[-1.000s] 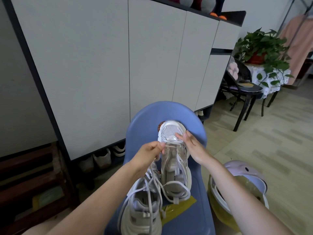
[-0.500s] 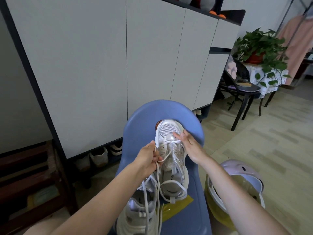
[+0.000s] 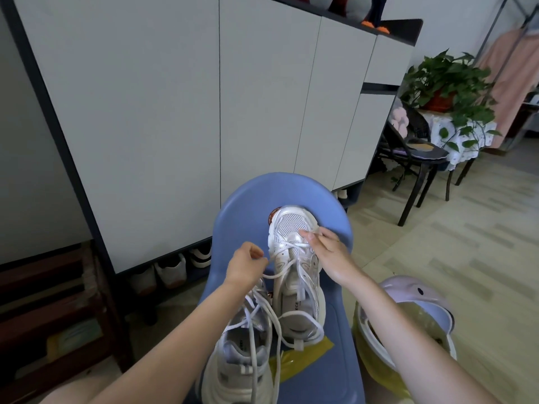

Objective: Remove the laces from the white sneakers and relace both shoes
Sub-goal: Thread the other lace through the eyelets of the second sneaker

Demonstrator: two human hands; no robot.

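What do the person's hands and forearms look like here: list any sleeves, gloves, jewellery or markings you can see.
Both forearms are bare to the frame's edge, with no sleeves showing. The left hand and right hand wear no gloves. No rings, watch, bracelets or markings are visible.

Two white sneakers sit on a blue plastic chair [image 3: 344, 330], the far sneaker [image 3: 297, 275] pointing its toe at the chair back and the near sneaker [image 3: 242, 360] lying to its left. The left hand [image 3: 246, 268] pinches a white lace [image 3: 287, 265] drawn out sideways from the far sneaker, while the right hand [image 3: 326, 255] pinches the lacing near the toe. A lilac bin [image 3: 420, 295] with a yellow liner stands right of the chair, before tall grey cabinets [image 3: 175, 112].
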